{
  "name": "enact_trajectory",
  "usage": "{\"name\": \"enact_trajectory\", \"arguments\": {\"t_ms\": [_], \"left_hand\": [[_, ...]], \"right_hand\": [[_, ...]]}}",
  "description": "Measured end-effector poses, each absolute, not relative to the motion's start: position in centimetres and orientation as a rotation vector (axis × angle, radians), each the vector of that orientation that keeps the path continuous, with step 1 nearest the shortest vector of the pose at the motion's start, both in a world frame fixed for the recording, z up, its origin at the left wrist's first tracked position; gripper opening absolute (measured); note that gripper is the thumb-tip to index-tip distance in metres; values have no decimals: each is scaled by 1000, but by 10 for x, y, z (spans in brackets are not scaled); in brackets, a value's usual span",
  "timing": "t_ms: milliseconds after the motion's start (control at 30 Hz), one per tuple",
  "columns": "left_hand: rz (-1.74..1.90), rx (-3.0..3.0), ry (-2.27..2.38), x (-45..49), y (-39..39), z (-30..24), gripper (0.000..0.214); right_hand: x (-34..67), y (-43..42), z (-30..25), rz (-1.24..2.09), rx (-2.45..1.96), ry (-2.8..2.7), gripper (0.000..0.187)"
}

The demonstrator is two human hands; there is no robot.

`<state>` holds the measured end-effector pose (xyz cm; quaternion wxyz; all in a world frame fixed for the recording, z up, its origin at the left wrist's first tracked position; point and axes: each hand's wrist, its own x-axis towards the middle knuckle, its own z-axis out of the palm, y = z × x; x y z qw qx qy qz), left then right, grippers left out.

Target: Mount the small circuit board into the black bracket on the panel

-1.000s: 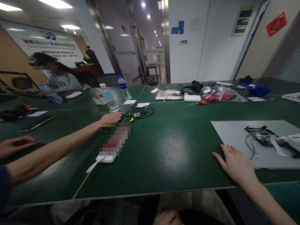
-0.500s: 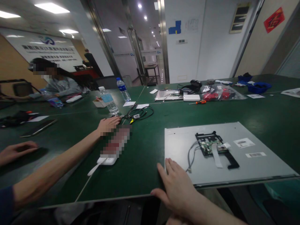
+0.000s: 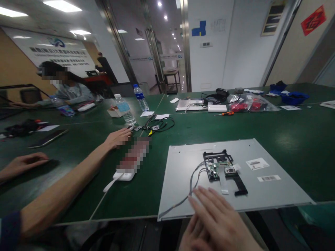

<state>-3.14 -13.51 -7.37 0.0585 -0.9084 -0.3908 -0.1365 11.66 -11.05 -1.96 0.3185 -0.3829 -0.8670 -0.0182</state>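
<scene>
A flat metal-backed display panel (image 3: 180, 164) lies face down by the near table edge. On its back are a black bracket with a green circuit board (image 3: 216, 169), grey cables (image 3: 192, 177) and a white ribbon cable (image 3: 223, 181). My right hand (image 3: 218, 216) is in front of the panel's near edge, its fingers stretched out and together, holding nothing. The fingertips overlap the panel in view; whether they touch it I cannot tell. Below it, my left hand (image 3: 193, 228) is pressed against my right hand, its fingers extended and partly hidden.
A co-worker's forearm (image 3: 68, 186) reaches in from the left, beside a phone on a white power bank (image 3: 125, 175). Black cables (image 3: 167, 122), water bottles (image 3: 125, 109), an orange screwdriver (image 3: 227, 113), a plastic bag (image 3: 258, 103) and blue trays (image 3: 294, 99) lie farther back. Another person (image 3: 74, 92) sits far left.
The panel has shifted left along the near edge. My right hand has left its left edge and come together with my left hand. The co-worker's reaching hand has drawn back slightly.
</scene>
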Motion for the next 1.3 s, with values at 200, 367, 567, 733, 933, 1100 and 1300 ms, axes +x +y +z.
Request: {"name": "enact_trajectory", "arguments": {"t_ms": [200, 367, 567, 733, 933, 1100, 1300], "left_hand": [[-614, -2601, -792, -42, -111, -87, 48], [-567, -2612, -809, -46, -114, -79, 46], [-402, -2666, -861, -55, -111, -62, 55], [-274, -2653, -890, -58, -111, -46, 63], [-246, -2632, -903, -60, -113, -36, 63], [-297, -2609, -902, -61, -114, -39, 60], [-386, -2709, -956, -60, -110, -20, 52]], "right_hand": [[247, -97, -51, -202, -1692, -1953, 57], [300, -98, -91, -210, -1880, -1961, 56], [286, -95, -88, -249, -1911, -1986, 59], [278, -82, -82, -223, -1885, -2000, 59], [272, -77, -80, -236, -1871, -2046, 59], [268, -79, -73, -277, -1895, -2095, 60], [273, -63, -39, -183, -1804, -2133, 47]]}}
